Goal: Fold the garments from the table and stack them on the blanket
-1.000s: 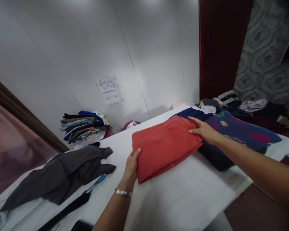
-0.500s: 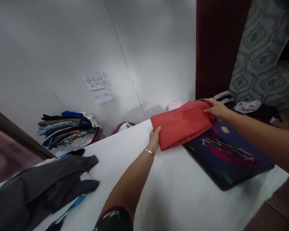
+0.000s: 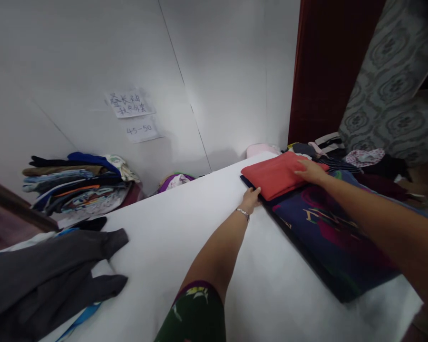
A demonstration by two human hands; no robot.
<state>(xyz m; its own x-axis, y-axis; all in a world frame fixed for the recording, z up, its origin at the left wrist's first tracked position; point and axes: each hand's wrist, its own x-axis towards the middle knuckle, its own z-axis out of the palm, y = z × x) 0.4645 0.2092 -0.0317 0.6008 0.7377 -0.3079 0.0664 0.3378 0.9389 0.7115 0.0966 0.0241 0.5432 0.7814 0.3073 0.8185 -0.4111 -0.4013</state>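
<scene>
A folded red garment (image 3: 274, 176) lies on the far end of a dark blue printed garment (image 3: 321, 223), which is folded flat on the white table (image 3: 185, 247). My left hand (image 3: 251, 200), with a silver bracelet at the wrist, is closed at the red garment's near left corner, beside the dark edge below it. Part of its fingers is hidden. My right hand (image 3: 312, 172) rests palm down on the red garment's right part, its fingers stretched out.
A dark grey garment (image 3: 50, 270) lies spread at the table's left. Beyond the far edge stand a stack of folded clothes (image 3: 78, 183) and a purple and white bundle (image 3: 176, 181). More clothes (image 3: 367, 159) are heaped at the right. Handwritten paper signs (image 3: 131, 104) hang on the wall.
The red garment has been lowered onto the dark printed one, farther right. My left hand has followed it to the right, and my right hand has flattened on top. The view has shifted slightly.
</scene>
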